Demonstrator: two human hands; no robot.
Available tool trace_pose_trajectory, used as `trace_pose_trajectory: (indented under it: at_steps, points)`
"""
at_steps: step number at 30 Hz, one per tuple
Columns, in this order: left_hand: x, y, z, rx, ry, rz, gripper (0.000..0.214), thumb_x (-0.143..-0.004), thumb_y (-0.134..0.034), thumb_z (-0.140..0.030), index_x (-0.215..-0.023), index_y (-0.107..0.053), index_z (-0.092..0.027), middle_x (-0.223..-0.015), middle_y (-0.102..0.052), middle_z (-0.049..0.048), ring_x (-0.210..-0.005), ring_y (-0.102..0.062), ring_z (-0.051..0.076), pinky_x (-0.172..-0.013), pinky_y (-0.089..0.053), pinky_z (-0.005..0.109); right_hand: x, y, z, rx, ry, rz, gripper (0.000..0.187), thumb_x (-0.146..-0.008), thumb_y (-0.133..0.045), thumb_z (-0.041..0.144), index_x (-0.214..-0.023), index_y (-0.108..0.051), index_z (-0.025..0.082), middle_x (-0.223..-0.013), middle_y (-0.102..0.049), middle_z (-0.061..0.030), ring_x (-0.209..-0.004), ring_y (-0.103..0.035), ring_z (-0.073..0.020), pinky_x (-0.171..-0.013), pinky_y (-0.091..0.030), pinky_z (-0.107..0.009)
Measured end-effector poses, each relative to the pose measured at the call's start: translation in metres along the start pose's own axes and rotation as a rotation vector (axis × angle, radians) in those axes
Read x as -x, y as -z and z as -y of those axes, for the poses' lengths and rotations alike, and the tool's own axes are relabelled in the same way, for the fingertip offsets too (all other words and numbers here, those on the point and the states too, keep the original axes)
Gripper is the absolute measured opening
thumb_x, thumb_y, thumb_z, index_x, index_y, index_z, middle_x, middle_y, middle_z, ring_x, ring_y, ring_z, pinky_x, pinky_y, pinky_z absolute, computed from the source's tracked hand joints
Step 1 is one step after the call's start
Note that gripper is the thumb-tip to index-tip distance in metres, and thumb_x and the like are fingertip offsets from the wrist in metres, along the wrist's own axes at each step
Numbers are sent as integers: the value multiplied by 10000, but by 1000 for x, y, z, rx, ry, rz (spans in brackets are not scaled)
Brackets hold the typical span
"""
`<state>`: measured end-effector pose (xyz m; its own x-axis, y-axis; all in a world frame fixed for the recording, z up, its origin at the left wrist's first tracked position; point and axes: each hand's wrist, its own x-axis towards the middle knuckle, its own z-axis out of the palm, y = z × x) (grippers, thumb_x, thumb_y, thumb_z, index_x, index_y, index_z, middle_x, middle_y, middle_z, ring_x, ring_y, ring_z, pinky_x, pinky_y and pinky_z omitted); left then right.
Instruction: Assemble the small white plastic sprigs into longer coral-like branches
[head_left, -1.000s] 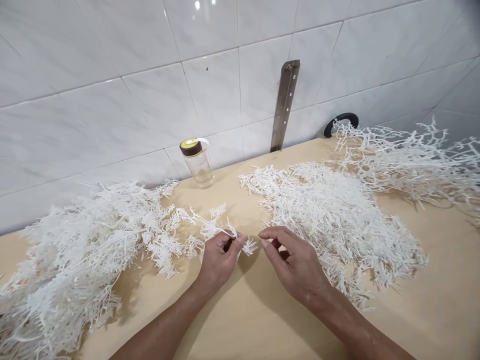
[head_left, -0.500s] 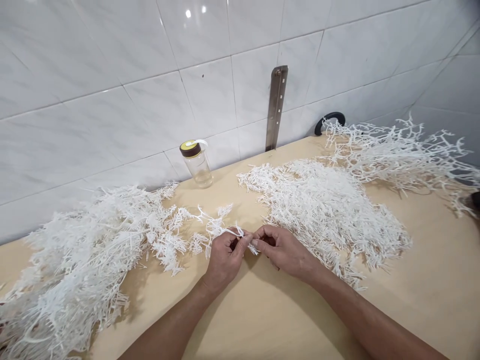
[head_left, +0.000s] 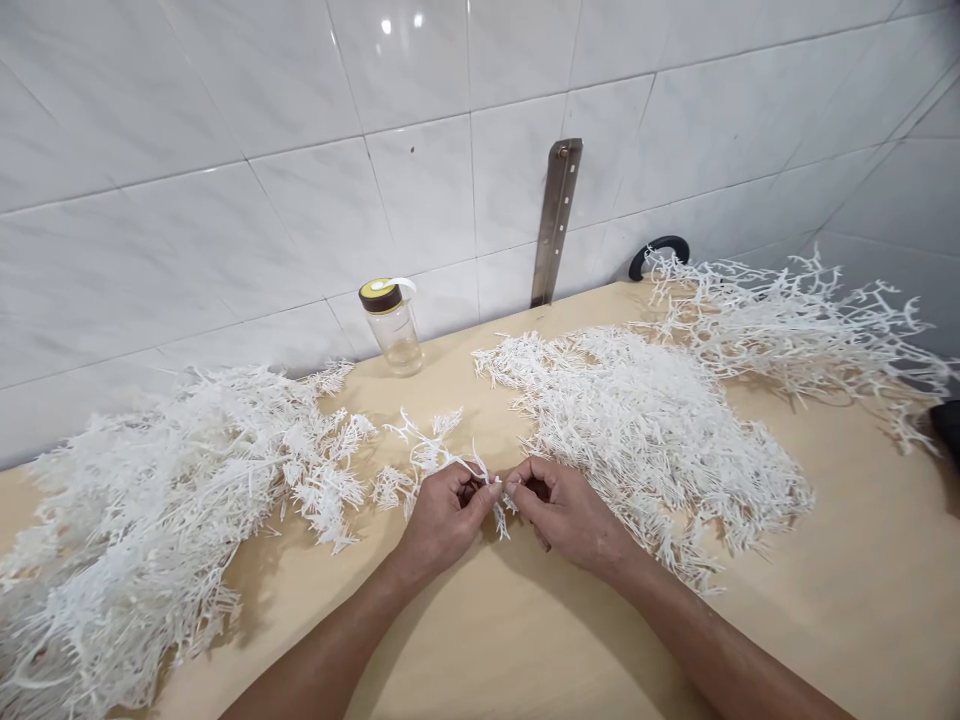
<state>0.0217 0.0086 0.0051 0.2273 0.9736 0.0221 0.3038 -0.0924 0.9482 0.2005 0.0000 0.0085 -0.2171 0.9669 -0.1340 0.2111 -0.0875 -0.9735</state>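
Note:
My left hand (head_left: 442,520) is closed in a pinch on a white plastic sprig (head_left: 429,452) that trails left toward a big heap of white plastic branches (head_left: 150,520). My right hand (head_left: 566,512) is closed too, its fingertips pinching the small tufted end of the same sprig (head_left: 501,502) right beside the left thumb. Both hands meet just above the tan tabletop (head_left: 517,640). To the right of my right hand lies a dense pile of small white plastic pieces (head_left: 652,430).
A clear jar with a yellow-and-brown lid (head_left: 394,325) stands by the tiled wall. Bare white stems (head_left: 795,320) are heaped at the far right, beside a black curved handle (head_left: 658,250). A metal strip (head_left: 555,220) is fixed to the wall.
My right hand moved left from open, empty air to meet the left hand and pinched the sprig's tufted end. The left hand kept its hold.

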Motion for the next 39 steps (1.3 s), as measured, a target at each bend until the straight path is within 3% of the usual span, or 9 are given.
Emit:
trace_pose_trajectory:
  at_steps: [8,15,20,26,32,39]
  points:
    - [-1,1,-2,-72,-11,14,304,-893,-563,-422,-742,-575,-159,-661,-536,-5,-607,-473,118,-573,-376,239,-2,13,-1,73,27,125,302,-945,-519,427,-775,-587,186,-479,-495,65,-394,-480,-90,-419,-380,-201]
    - [1,1,1,-116,14,23,297,-898,-550,-431,-773,-587,-164,-678,-556,5,-628,-492,134,-586,-366,254,-1,13,-2,-13,38,126,253,-939,-541,393,-1022,-653,182,-594,-553,54,-400,-523,-89,-404,-422,-209]
    - [1,1,-3,-94,24,42,295,-902,-537,-434,-835,-619,-159,-692,-571,13,-636,-494,146,-597,-367,267,-3,6,-6,-8,37,60,253,-901,-592,403,-973,-674,174,-644,-563,29,-405,-499,-85,-374,-429,-216]
    - [2,2,-4,-72,37,28,327,-901,-528,-461,-806,-607,-159,-700,-553,16,-645,-481,148,-606,-366,271,-4,0,-14,73,244,-47,184,-902,-610,353,-963,-701,205,-935,-664,-55,-526,-534,-91,-431,-462,-219]
    - [2,3,-2,3,44,6,356,-905,-525,-498,-793,-591,-167,-692,-531,5,-643,-467,139,-597,-379,255,-2,0,-6,188,209,-11,246,-942,-554,393,-920,-713,208,-724,-655,-27,-523,-545,-124,-448,-426,-236]
    - [3,4,-5,19,41,16,325,-905,-538,-464,-795,-602,-165,-704,-553,9,-658,-490,142,-604,-392,253,-1,-2,-5,252,271,-17,208,-952,-533,349,-946,-686,207,-736,-668,-20,-613,-583,-152,-563,-453,-263]
